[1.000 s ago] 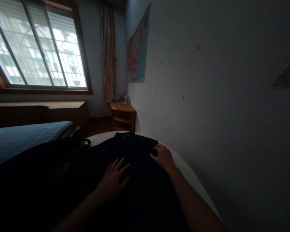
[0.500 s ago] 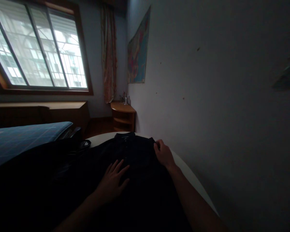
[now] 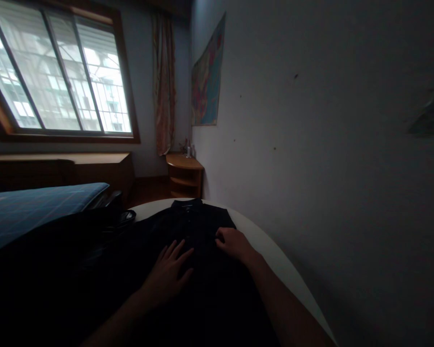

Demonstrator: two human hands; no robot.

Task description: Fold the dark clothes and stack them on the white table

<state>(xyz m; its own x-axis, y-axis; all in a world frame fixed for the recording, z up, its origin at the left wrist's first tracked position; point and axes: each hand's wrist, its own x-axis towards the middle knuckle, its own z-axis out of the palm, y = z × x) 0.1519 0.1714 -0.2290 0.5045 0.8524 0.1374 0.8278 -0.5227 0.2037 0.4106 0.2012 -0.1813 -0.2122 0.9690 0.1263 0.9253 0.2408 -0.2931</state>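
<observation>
A dark, collared shirt [image 3: 202, 279] with a buttoned front lies spread over a pale round table [image 3: 275, 255], its collar at the far edge. My left hand [image 3: 169, 272] rests flat on the shirt front, fingers spread, just left of the middle. On the right side of the shirt, below the shoulder, my right hand [image 3: 235, 243] is closed with its fingers curled in a pinch at the fabric. The cloth in that pinch is too dark to make out clearly.
To the left is a blue checked mattress [image 3: 50, 205], with a dark shiny item [image 3: 126, 215] by the table's edge. A wooden corner shelf [image 3: 184, 164] stands beyond the table. The wall [image 3: 329, 193] runs close along the right side.
My right hand has moved inward and nearer to me from the shirt's right shoulder, and the right side edge now lies further in. My left hand has stayed in place.
</observation>
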